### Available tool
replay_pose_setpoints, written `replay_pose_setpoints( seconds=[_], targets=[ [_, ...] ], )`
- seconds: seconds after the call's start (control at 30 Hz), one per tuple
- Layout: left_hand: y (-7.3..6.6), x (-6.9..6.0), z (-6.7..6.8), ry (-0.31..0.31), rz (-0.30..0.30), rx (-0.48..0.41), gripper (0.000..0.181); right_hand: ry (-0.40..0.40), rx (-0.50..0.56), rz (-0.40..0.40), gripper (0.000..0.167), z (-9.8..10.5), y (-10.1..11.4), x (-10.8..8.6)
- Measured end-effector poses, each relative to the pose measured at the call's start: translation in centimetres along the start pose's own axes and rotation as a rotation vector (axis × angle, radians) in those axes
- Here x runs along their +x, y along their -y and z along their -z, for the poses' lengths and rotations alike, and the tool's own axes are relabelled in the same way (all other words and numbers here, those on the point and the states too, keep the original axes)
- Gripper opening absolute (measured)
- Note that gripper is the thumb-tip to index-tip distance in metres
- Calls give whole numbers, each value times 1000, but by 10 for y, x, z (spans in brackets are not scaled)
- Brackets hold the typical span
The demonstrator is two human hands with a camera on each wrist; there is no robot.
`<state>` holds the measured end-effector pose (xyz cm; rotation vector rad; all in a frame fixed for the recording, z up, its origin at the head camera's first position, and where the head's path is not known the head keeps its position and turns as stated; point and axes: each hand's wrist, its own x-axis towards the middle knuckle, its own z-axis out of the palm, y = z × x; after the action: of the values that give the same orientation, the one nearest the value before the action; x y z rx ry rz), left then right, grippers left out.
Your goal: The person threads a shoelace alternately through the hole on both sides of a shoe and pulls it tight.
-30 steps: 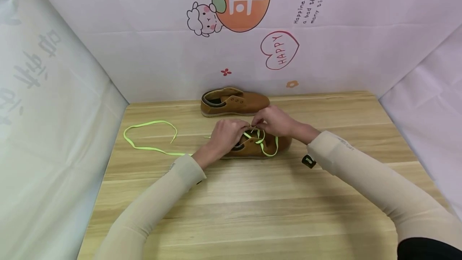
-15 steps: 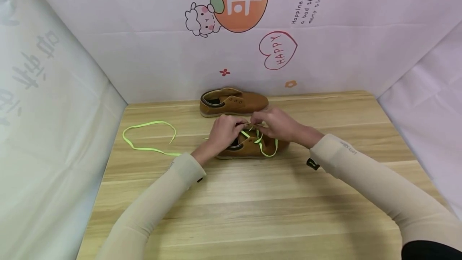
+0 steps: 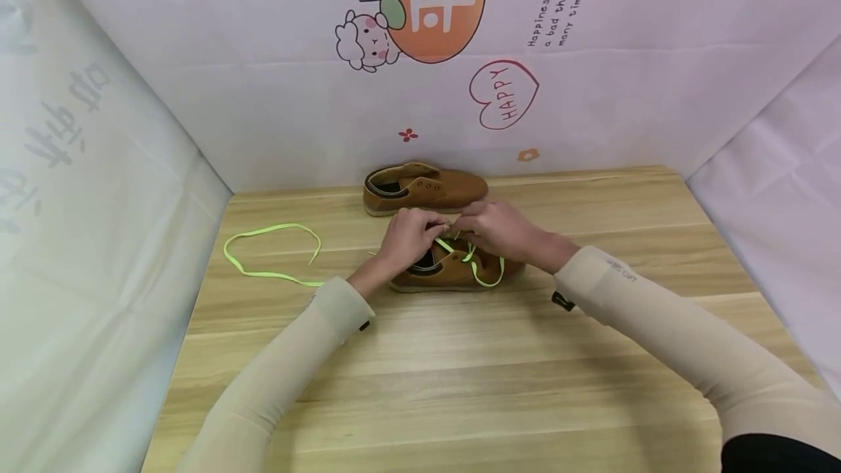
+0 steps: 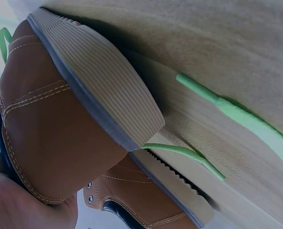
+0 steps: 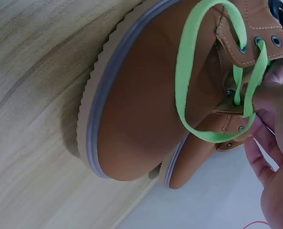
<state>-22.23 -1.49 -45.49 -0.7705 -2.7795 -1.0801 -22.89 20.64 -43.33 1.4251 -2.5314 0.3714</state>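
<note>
A brown shoe (image 3: 450, 277) stands on the wooden table under both hands. A yellow-green lace (image 3: 501, 268) loops over its near side, and in the right wrist view the lace (image 5: 183, 76) passes through eyelets of a flap. My left hand (image 3: 404, 241) pinches the far edge of the shoe opening; its fingertips are hidden in the left wrist view, where the heel (image 4: 55, 138) shows. Close beside it, the fingers of my right hand (image 3: 506, 231) are curled at the far flap and pinch the lace there, the exact grip partly hidden.
Behind, a second brown shoe (image 3: 460, 190) without a lace stands by the printed white backdrop (image 3: 296, 115). A long lace part (image 3: 263, 274) curves over the table at left. White cloth walls (image 3: 85, 239) flank both sides of the wooden table (image 3: 460, 385).
The near shoe and both hands have shifted slightly left. My right fingers have changed position around the far flap and now cover more of it.
</note>
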Motion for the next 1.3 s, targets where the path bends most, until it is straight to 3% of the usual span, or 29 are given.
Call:
replay_pose_setpoints(
  seconds=[0.57,0.93,1.13,1.3],
  targets=[
    [1,6,2,48,66,-48,17,-93,-70,17,16,-10,1,-1],
    [1,6,0,31,90,0,17,-232,14,60,15,-14,0,-7],
    [0,5,-1,17,72,4,15,-317,61,84,16,-15,3,-10],
    [-1,3,0,3,52,17,13,-332,108,73,19,-9,9,-10]
  ],
)
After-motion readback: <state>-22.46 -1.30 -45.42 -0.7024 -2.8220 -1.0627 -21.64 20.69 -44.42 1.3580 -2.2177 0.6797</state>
